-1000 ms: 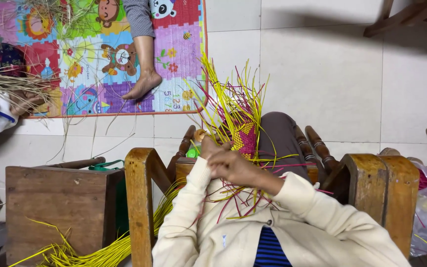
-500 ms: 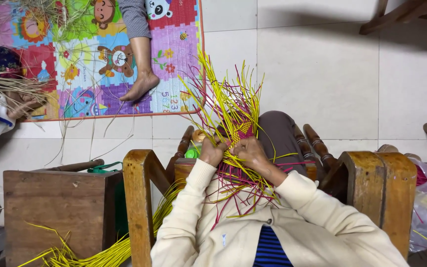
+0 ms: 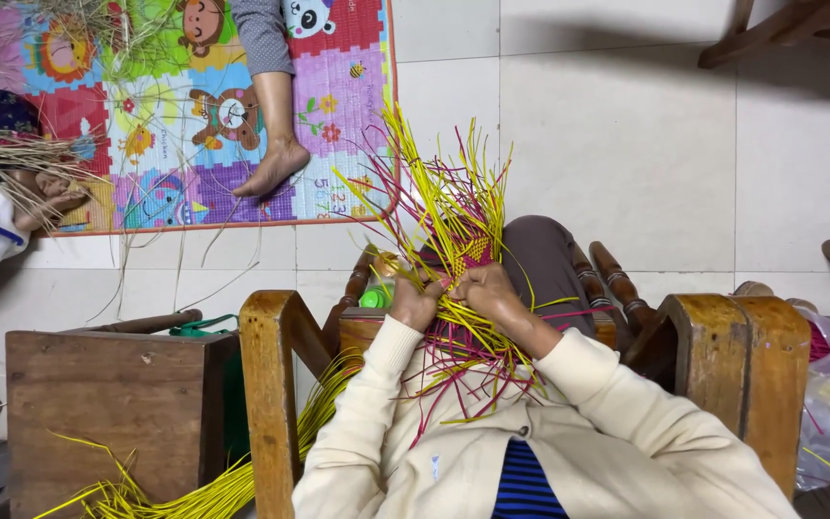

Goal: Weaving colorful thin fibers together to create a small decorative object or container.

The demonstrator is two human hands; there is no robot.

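I sit in a wooden armchair (image 3: 271,384) with a half-woven piece of yellow and pink strips (image 3: 458,245) on my lap. Its loose ends fan upward and also hang down over my cream sleeves. My left hand (image 3: 415,303) pinches strips at the weave's left edge. Close beside it, my right hand (image 3: 487,288) grips strips at the middle of the weave. The two hands almost touch.
A bundle of yellow strips (image 3: 194,490) lies on the floor at lower left beside a wooden stool (image 3: 108,404). A colourful play mat (image 3: 165,125) carries another person's bare foot (image 3: 271,168). Dry straw (image 3: 2,154) sits at far left. Chair legs (image 3: 780,29) stand top right.
My right hand has slid off my left hand to the right, and both hands now grip the weave side by side. The view has shifted slightly.
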